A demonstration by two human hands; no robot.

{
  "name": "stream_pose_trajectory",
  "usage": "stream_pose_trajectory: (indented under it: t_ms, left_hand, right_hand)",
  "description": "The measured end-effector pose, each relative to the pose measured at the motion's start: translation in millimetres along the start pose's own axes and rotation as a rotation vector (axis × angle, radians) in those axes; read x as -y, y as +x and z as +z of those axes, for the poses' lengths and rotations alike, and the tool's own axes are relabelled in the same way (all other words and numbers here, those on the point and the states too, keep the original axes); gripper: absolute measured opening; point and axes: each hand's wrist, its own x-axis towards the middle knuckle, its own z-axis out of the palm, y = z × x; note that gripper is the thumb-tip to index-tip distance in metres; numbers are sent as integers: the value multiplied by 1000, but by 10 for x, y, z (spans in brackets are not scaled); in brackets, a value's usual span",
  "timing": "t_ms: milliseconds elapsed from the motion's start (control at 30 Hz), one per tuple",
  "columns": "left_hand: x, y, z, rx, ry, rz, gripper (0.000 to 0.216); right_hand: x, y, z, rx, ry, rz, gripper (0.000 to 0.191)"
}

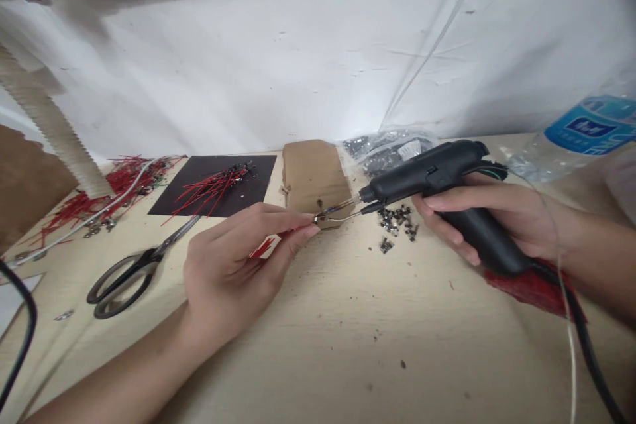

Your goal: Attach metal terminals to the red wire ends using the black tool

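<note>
My right hand (472,215) is wrapped round the grip of a black soldering gun (427,172), whose thin metal tip points left. Between thumb and forefinger, my left hand (238,258) pinches a small metal connector (317,218), with red wire showing inside the palm. The gun's tip meets or nearly meets the connector; contact is too small to make out. Both are over the near end of a brown cardboard piece (318,175). Just right of the cardboard, under the gun, lies a pile of small metal connectors (397,222).
Black-handled scissors (134,275) lie left of my left hand. Red wires with connectors rest on a black sheet (166,195), and a larger red wire heap (114,192) lies farther left. A plastic bag of parts (387,149) and a water bottle (581,129) stand along the back.
</note>
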Motion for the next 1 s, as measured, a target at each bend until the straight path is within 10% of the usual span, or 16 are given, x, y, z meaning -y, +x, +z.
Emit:
stream_pose_trajectory:
  t_ms: [1000]
  left_hand:
    - [10,-7,6,4,-14,-13,21]
  right_hand:
    - [-28,1,-11,-7,-3,15,29]
